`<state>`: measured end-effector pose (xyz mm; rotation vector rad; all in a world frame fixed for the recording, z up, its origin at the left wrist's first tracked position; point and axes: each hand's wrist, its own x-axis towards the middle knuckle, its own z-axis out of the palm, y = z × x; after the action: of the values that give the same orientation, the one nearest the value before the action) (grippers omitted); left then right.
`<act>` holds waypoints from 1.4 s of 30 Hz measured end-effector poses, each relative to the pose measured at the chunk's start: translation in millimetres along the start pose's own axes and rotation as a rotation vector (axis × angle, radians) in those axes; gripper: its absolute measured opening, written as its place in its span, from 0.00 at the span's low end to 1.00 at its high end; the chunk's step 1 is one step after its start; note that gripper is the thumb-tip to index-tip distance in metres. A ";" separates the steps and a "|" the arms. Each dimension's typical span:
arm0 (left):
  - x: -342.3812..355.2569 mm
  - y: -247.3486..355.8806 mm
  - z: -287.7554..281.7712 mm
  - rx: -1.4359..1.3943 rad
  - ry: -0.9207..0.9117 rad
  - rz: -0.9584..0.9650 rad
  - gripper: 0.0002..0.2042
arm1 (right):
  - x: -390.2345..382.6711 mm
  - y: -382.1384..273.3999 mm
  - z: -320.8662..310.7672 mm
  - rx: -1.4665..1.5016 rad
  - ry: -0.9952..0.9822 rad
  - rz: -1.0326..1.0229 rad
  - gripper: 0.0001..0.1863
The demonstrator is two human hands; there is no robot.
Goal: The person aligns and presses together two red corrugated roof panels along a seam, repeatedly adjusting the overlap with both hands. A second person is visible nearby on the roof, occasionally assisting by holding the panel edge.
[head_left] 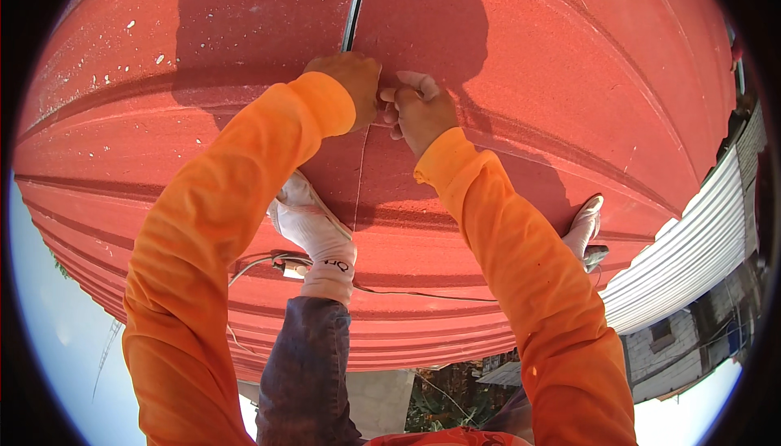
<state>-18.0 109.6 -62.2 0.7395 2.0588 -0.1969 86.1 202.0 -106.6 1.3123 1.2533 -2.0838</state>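
Note:
My left hand [350,84] is closed in a fist at the lower end of a narrow metal strip [355,8], which runs up the red roof sheet [277,23]. Whether the fist grips the strip or something smaller is hidden. Close beside it, my right hand [425,114] has its fingers curled and pinched together, some of them pale as if dusty. Anything between those fingers is too small to make out. A thin pale line [360,171], string or seam, runs down the roof below my hands.
Raised ribs cross the curving roof. My white-socked foot [313,222] stands below my left hand; the other foot [584,230] is far right. A dark cable [423,293] with a white connector [293,268] lies near. Beyond the edge are a pale corrugated roof [691,259] and buildings.

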 end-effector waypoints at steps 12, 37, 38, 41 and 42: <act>-19.2 -8.6 9.4 0.141 0.181 0.141 0.05 | -7.6 46.6 -83.3 0.492 0.565 0.476 0.43; -22.3 -7.1 18.9 0.177 0.234 0.113 0.06 | 13.5 66.1 -102.1 0.581 0.407 0.392 0.23; -22.6 -7.8 19.7 0.162 0.245 0.122 0.06 | 14.0 67.4 -98.8 0.590 0.427 0.381 0.23; -26.9 -9.6 16.3 0.133 0.257 0.132 0.06 | 7.9 66.0 -96.3 0.567 0.455 0.364 0.26; -28.3 -9.9 15.6 0.127 0.257 0.131 0.06 | 5.4 64.7 -95.6 0.551 0.457 0.362 0.27</act>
<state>-1.0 83.1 -49.7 1.0190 2.2454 -0.1664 178.4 248.2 -158.7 2.1631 0.5124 -1.9876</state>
